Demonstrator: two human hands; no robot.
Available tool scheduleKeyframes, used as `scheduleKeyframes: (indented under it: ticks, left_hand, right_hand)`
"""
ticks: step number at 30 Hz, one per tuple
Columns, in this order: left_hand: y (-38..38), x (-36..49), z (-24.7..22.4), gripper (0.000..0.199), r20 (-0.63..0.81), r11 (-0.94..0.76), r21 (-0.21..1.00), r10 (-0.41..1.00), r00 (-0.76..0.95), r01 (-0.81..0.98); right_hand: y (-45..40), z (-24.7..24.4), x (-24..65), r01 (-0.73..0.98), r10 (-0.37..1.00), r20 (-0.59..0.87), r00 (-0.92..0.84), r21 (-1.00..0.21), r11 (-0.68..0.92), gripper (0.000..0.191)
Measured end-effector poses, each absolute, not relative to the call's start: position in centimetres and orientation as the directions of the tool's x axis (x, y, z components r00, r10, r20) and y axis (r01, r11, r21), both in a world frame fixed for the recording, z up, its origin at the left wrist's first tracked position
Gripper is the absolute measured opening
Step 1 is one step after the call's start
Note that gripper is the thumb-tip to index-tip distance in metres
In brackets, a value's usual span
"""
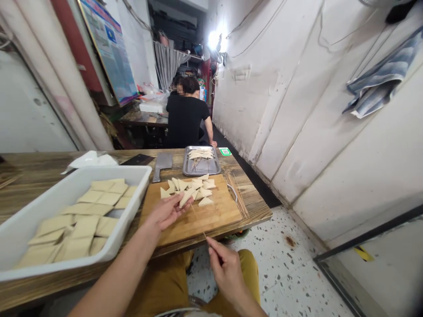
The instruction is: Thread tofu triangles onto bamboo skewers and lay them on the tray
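My left hand (171, 210) pinches a pale tofu triangle (187, 197) over the wooden cutting board (211, 218). A thin wooden skewer (198, 216) runs from that piece down to my right hand (225, 263), whose thumb and fingers are closed on its near end. Whether the tip has entered the tofu, I cannot tell. Behind the held piece, several more tofu triangles (205, 185) lie loosely on the board. To the left, a white plastic tub (134, 211) holds several flat tofu squares (84, 229).
A cleaver (163, 165) lies behind the board. Beside it, a metal tray (188, 170) holds skewered tofu triangles (201, 153). Loose skewers (243, 198) lie along the board's right side, near the table edge. A person in black (188, 116) sits beyond the table.
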State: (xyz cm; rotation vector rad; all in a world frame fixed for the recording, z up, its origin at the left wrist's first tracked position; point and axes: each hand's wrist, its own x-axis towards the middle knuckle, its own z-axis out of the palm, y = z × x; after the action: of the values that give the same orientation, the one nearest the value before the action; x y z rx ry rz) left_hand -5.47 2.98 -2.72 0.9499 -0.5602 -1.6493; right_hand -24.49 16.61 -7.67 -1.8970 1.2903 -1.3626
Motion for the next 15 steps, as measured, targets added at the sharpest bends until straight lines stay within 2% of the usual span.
scheduleKeyframes:
  ticks: [7, 15]
  left_hand:
    - [2.87, -4.84, -2.93, 0.009, -0.349, -0.338, 0.695, -0.930, -0.114, 0.635]
    - [2.89, -4.78, -2.73, 0.008, -0.355, -0.342, 0.720, -0.929, -0.103, 0.604]
  right_hand:
    - [16.75, -7.67, -24.44, -0.443, -0.894, 0.437, 0.097, -0.785, -0.432, 0.033]
    - [16.31, -7.37, -24.19, -0.438, -0.885, 0.455, 0.102, -0.778, -0.451, 0.033]
